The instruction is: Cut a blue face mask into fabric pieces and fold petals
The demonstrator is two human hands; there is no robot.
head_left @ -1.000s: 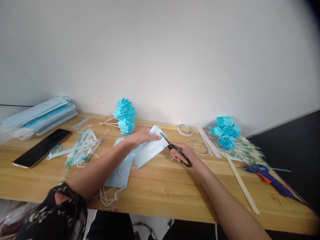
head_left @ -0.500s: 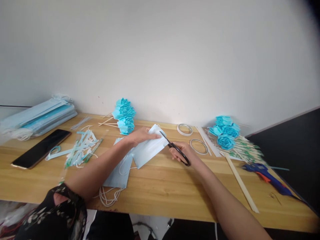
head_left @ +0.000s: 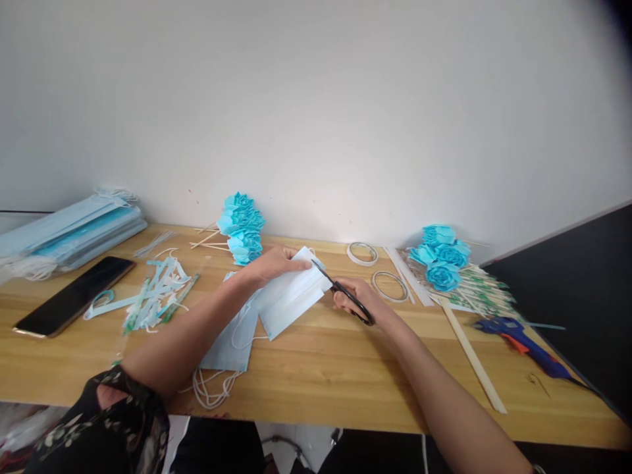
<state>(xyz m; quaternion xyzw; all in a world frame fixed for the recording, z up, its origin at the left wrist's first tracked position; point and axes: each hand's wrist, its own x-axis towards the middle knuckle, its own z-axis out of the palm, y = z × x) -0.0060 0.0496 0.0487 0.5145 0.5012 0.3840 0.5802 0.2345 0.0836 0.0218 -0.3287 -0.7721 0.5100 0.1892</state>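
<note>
My left hand (head_left: 274, 264) pinches the far edge of a pale blue face mask (head_left: 289, 299) and holds it over the wooden table (head_left: 345, 368). My right hand (head_left: 356, 299) grips black-handled scissors (head_left: 340, 289), whose blades meet the mask's right edge beside my left fingers. More masks (head_left: 230, 339) lie under my left forearm, their white ear loops (head_left: 210, 388) trailing toward the table's near edge.
A stack of masks (head_left: 69, 230) and a black phone (head_left: 69, 296) sit at the left, with cut strips (head_left: 153, 296) beside them. Blue paper flowers (head_left: 241, 227) stand by the wall; more flowers (head_left: 442, 260) on sticks, two tape rolls (head_left: 390, 286) and a blue glue gun (head_left: 523, 339) lie right.
The scissors and my right hand have edged slightly left into the mask's edge. The view has shifted a little; my left hand keeps its hold.
</note>
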